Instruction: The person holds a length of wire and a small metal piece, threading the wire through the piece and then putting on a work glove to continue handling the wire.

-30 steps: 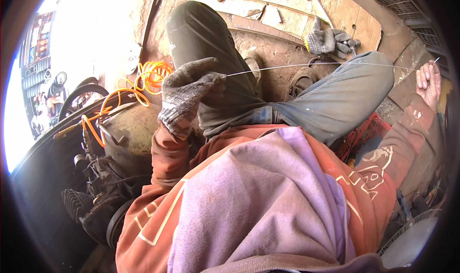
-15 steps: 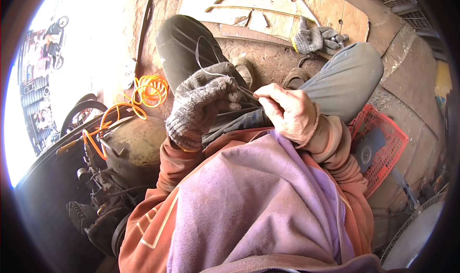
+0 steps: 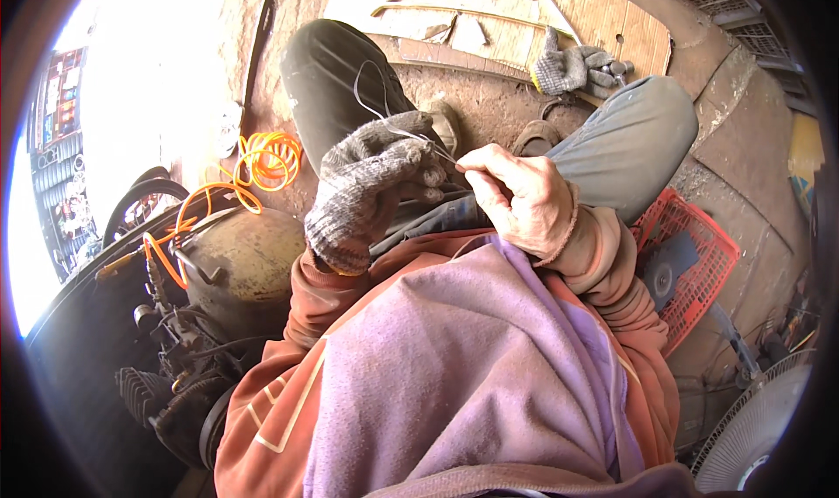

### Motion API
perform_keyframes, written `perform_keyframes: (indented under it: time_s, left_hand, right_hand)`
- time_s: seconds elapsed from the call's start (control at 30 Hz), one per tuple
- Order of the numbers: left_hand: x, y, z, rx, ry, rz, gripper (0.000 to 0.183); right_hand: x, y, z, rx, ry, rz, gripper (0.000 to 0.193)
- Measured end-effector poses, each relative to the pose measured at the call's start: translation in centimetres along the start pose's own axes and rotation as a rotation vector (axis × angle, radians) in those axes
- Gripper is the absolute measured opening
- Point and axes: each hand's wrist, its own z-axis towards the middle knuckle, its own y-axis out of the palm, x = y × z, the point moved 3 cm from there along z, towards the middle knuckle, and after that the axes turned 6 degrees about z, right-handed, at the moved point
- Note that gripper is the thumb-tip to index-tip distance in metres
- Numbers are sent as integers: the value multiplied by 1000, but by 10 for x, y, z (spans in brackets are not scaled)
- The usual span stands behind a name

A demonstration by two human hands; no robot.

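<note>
In front of my lap both hands meet over a thin, pale, wire-like strand (image 3: 447, 155). My left hand (image 3: 363, 183) wears a grey knitted glove, and its fingers are closed on the strand. A loose loop of it rises past the glove, over my left thigh. My right hand (image 3: 526, 197) is bare; thumb and forefinger pinch the end on the right side. A short stretch lies bare between the two hands. Whether the strand is metal or thread is too fine to tell. Another grey glove (image 3: 568, 72) lies beyond my right knee.
A coiled orange hose (image 3: 271, 159) lies left, beside a worn tank (image 3: 249, 258) with machine parts. A red plastic crate (image 3: 727, 252) holding a dark plate stands right, with a fan (image 3: 760, 424) nearer. Cardboard (image 3: 629, 26) covers the floor ahead.
The right fingertips have shifted slightly left, and the strand's loop sits a little differently. Both hands keep their grip. The whole view has shifted slightly.
</note>
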Motion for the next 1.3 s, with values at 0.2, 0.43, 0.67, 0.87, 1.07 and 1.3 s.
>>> perform_keyframes:
  time_s: [0.2,0.43,0.67,0.87,1.07,1.3]
  left_hand:
    - [1,8,2,27,12,30,45]
    - [-1,16,-1,78,-50,152,42]
    - [-5,19,0,141,68,353,47]
    - [-8,21,-5,51,54,333,51]
    - [0,17,-12,100,-7,436,45]
    - [1,-3,-21,158,-78,279,43]
  right_hand:
    - [2,8,0,34,75,130,9]
    - [7,13,3,74,64,237,15]
    - [-1,11,7,-96,190,187,21]
    - [7,17,4,-94,166,123,15]
    - [10,13,9,274,43,490,7]
    - [21,-71,10,554,167,803,11]
